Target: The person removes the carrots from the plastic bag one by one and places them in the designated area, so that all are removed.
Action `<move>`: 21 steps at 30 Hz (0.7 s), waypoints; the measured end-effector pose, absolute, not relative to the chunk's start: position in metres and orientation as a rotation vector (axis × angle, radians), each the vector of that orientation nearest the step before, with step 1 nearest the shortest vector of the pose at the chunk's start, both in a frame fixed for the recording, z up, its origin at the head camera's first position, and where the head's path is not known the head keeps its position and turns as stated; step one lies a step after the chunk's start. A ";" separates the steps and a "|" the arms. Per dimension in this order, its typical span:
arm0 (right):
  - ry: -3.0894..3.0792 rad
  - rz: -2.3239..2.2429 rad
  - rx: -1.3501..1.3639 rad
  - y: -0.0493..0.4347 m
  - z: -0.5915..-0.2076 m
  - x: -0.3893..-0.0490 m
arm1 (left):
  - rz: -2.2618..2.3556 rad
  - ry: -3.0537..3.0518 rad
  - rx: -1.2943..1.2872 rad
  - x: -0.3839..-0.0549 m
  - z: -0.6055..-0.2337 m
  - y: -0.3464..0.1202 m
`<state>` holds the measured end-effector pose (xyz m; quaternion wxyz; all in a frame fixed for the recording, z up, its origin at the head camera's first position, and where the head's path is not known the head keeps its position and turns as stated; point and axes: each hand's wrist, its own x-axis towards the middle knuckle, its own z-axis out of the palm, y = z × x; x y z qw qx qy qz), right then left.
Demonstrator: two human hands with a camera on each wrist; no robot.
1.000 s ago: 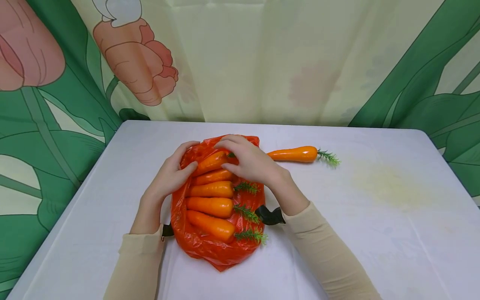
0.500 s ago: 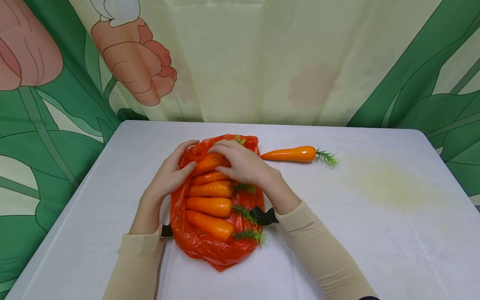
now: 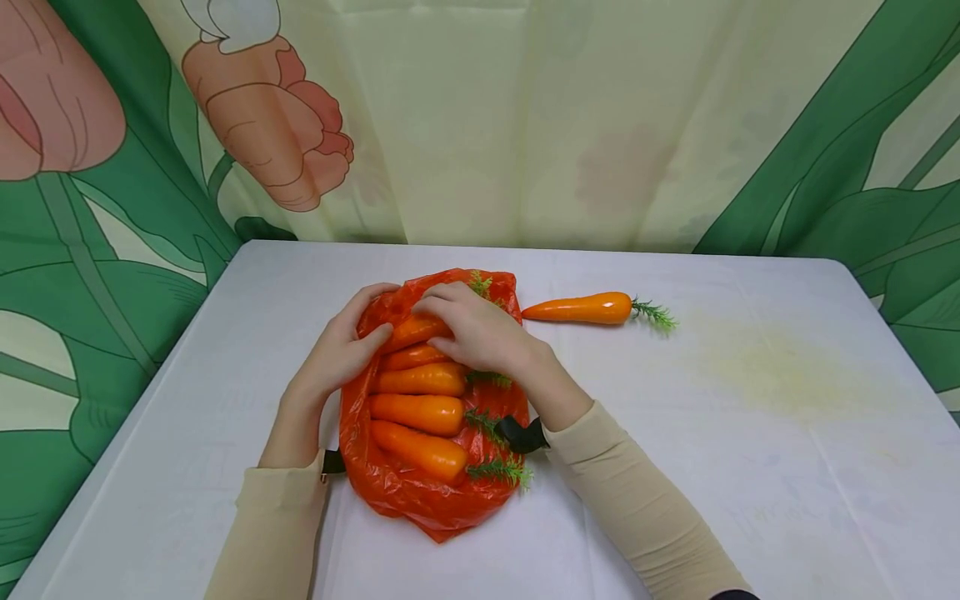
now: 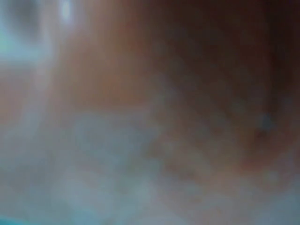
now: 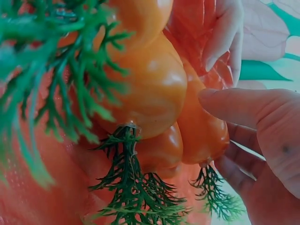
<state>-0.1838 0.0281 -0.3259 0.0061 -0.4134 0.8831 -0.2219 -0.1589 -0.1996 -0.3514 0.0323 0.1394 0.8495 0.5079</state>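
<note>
An orange-red plastic bag (image 3: 442, 515) lies spread on the table with several glossy artificial carrots inside, side by side, tips to the left. My left hand (image 3: 337, 350) grips the bag's left rim, thumb on the inner side. With my right hand (image 3: 483, 329) I hold the farthest carrot (image 3: 412, 331) in the bag near its thick end. In the right wrist view my thumb presses this carrot (image 5: 204, 124) and the fingers reach behind it. Green tops (image 5: 126, 173) of the nearer carrots hang in front there. The left wrist view is too blurred to read.
One more carrot (image 3: 588, 308) lies outside the bag, to its right, its tip close to the bag's edge and its green top pointing right. The white-covered table (image 3: 712, 492) ends at a printed curtain (image 3: 465, 125) behind.
My right hand has shifted left and slightly down over the farthest carrot, baring a green top at the bag's far side. The left hand stays in place.
</note>
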 end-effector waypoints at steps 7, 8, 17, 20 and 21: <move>2.789 -0.640 -1.302 0.027 -0.328 -0.183 | 1.553 2.617 0.397 -0.159 -0.351 -0.198; 2.791 -0.632 -1.294 0.027 -0.328 -0.183 | 1.547 2.620 0.392 -0.159 -0.351 -0.198; 2.825 -0.550 -1.250 0.024 -0.332 -0.183 | 1.522 2.634 0.362 -0.159 -0.352 -0.199; 2.835 -0.515 -1.240 0.023 -0.333 -0.183 | 1.529 2.633 0.367 -0.159 -0.353 -0.199; 2.839 -0.506 -1.237 0.023 -0.334 -0.184 | 1.531 2.632 0.371 -0.159 -0.353 -0.199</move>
